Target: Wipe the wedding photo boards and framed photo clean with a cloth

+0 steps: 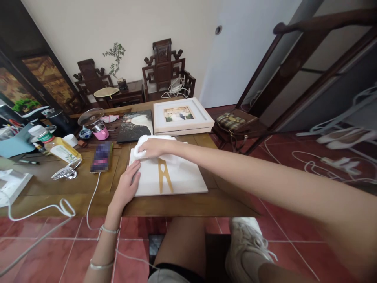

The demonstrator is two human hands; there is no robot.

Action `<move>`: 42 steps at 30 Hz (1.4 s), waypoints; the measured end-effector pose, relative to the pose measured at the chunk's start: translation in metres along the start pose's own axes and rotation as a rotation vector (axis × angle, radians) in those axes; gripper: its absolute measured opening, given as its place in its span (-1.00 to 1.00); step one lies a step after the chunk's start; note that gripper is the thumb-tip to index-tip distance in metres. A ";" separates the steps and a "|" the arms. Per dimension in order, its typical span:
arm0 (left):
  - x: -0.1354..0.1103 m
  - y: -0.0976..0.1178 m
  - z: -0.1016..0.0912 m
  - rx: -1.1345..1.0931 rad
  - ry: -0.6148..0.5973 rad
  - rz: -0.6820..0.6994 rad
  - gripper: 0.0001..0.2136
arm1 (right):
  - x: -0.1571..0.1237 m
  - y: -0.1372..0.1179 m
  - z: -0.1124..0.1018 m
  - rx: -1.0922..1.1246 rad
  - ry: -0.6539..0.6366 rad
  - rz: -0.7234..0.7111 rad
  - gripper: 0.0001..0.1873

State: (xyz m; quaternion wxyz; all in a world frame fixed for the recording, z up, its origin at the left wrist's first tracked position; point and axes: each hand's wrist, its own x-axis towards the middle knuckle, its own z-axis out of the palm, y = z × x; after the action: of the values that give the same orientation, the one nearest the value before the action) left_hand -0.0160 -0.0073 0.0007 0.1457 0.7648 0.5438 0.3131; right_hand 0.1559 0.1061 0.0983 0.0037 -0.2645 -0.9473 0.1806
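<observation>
On the wooden table lies a flat white board point(188, 177) with a gold A-shaped piece point(165, 177) on it. My right hand point(154, 148) presses a folded white cloth point(143, 140) against the board's far left part, fingers closed around it. Along the board's left edge, my left hand point(129, 181) rests with its fingers stretched out, touching the edge. Part of the board's far side is hidden under my right arm and the cloth.
Behind the board are a boxed framed photo point(179, 114) and a dark photo panel point(135, 125). To the left are a phone point(101, 157) on a cable, a clear hair claw point(67, 171), a bottle point(59, 147), a pink mug point(100, 131) and a power strip point(14, 186).
</observation>
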 end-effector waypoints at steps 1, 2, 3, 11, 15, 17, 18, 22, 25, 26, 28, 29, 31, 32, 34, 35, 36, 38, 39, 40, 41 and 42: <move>0.000 0.000 0.000 0.001 -0.001 -0.001 -0.61 | -0.009 0.005 -0.002 -0.002 -0.004 0.022 -0.67; 0.000 0.001 0.000 0.001 0.000 -0.002 -0.61 | -0.018 0.012 -0.004 -0.005 -0.009 0.052 -0.65; 0.000 0.001 0.001 0.000 0.005 -0.002 -0.61 | -0.029 0.018 -0.006 -0.009 -0.012 0.083 -0.62; 0.002 0.002 0.000 -0.014 0.036 -0.004 -0.61 | -0.111 0.048 0.001 -0.072 -0.014 0.279 -0.44; 0.003 0.000 -0.002 -0.032 0.036 -0.024 -0.60 | -0.140 0.012 0.015 -0.106 -0.077 0.218 -0.45; 0.003 0.000 -0.002 -0.037 0.038 -0.033 -0.60 | -0.154 -0.016 0.023 -0.080 -0.118 0.172 -0.45; 0.003 0.000 -0.002 -0.036 0.039 -0.036 -0.60 | -0.160 -0.030 0.026 -0.075 -0.122 0.144 -0.46; 0.004 -0.001 -0.001 -0.023 0.043 -0.033 -0.61 | -0.174 -0.058 0.030 -0.061 -0.147 0.103 -0.50; 0.003 0.000 -0.002 -0.006 0.041 -0.012 -0.63 | -0.169 -0.045 0.026 0.005 -0.165 0.135 -0.48; 0.003 0.001 -0.002 0.001 0.039 -0.007 -0.63 | -0.165 -0.035 0.025 0.019 -0.163 0.142 -0.47; 0.003 0.001 -0.003 0.008 0.039 -0.001 -0.65 | -0.154 -0.012 0.025 0.026 -0.150 0.140 -0.45; 0.003 0.002 -0.003 0.009 0.039 -0.001 -0.65 | -0.148 0.000 0.025 0.029 -0.141 0.128 -0.43; 0.003 0.002 -0.003 0.008 0.038 -0.001 -0.65 | -0.134 0.023 0.027 0.044 -0.112 0.103 -0.42; 0.003 0.002 -0.003 0.007 0.037 -0.002 -0.65 | -0.127 0.032 0.028 0.054 -0.095 0.097 -0.42; 0.003 0.002 -0.003 0.004 0.032 -0.006 -0.65 | -0.116 0.047 0.028 0.069 -0.062 0.105 -0.45; 0.003 0.002 -0.003 0.002 0.030 -0.008 -0.65 | -0.111 0.052 0.027 0.071 -0.052 0.116 -0.46; 0.003 0.002 -0.004 0.000 0.029 -0.010 -0.65 | -0.107 0.056 0.026 0.069 -0.048 0.124 -0.48; 0.003 0.002 -0.004 -0.006 0.028 -0.014 -0.65 | -0.104 0.059 0.021 0.051 -0.051 0.127 -0.53; 0.003 0.002 -0.004 -0.009 0.027 -0.017 -0.65 | -0.104 0.058 0.019 0.041 -0.053 0.127 -0.55; 0.003 0.002 -0.004 -0.012 0.027 -0.019 -0.65 | -0.105 0.057 0.017 0.033 -0.056 0.127 -0.57; 0.003 0.002 -0.003 -0.015 0.026 -0.021 -0.65 | -0.108 0.054 0.016 0.028 -0.061 0.126 -0.59; 0.003 0.002 -0.003 -0.016 0.025 -0.022 -0.65 | -0.113 0.049 0.015 0.024 -0.069 0.122 -0.61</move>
State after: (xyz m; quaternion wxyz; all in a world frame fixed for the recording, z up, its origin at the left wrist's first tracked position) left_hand -0.0158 -0.0055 0.0053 0.1482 0.7535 0.5517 0.3254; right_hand 0.2759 0.0835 0.0771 -0.0366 -0.3154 -0.9267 0.2008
